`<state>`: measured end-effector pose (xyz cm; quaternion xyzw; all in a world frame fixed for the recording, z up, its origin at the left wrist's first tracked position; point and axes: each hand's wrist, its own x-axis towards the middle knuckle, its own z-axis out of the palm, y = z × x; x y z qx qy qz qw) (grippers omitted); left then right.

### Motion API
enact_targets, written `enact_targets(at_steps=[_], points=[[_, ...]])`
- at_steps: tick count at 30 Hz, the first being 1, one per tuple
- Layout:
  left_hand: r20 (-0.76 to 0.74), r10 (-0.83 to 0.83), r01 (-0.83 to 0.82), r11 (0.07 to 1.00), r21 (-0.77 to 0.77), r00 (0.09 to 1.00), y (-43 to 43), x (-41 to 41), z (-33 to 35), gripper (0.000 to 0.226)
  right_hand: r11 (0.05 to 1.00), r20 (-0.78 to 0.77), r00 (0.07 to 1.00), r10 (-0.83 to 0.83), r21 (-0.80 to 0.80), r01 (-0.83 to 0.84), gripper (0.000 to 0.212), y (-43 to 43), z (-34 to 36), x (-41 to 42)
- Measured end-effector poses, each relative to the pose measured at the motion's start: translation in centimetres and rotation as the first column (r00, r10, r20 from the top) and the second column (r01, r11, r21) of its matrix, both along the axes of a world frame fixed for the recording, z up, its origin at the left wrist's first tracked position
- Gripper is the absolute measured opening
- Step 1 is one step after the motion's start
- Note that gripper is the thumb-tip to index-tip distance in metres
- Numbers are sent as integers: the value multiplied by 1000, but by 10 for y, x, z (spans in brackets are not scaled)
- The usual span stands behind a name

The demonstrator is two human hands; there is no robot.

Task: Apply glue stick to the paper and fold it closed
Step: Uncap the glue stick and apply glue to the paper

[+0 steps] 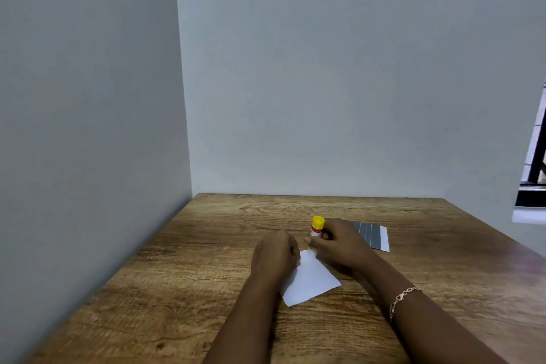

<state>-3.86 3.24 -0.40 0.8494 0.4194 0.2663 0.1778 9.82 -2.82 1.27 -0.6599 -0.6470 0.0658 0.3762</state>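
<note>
Two bare forearms reach over the wood-grain desk [206, 289], a thin chain bracelet [401, 298] on the right wrist. Left hand [274, 254], fingers curled, presses the far corner of a white paper [310, 281] lying flat mid-desk. Right hand [339, 242] has its grip closed around a yellow-ended glue stick [317, 226], lower end meeting the paper. Behind lies a grey lined card [372, 235].

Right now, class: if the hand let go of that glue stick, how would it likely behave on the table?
The glue stick is a narrow, upright cylinder, so it would probably tip easily. Being round, it may then roll across the smooth wooden table. It looks small, likely light.
</note>
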Motion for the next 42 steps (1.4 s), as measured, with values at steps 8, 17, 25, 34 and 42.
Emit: enact_targets(at_steps=[8, 17, 25, 34, 42], points=[[1, 1, -1, 1000, -1, 1000, -1, -2, 0, 8, 1000, -47, 999, 8, 10, -8, 31, -13, 2, -3], [-3, -11, 11, 1000, -14, 1000, -1, -3, 1, 9, 1000, -67, 998, -4, 6, 4, 28, -33, 1, -7], [14, -11, 11, 1000, 6, 1000, -2, -4, -1, 10, 1000, -112, 993, -24, -11, 23, 18, -49, 2, -11], [1, -4, 4, 1000, 23, 1000, -2, -3, -2, 7, 999, -72, 997, -38, -6, 37, 25, -57, 3, -10], [5, 13, -13, 999, 45, 1000, -5, -2, 0, 17, 999, -60, 997, -40, -10, 40, 33, -62, 1, -5]])
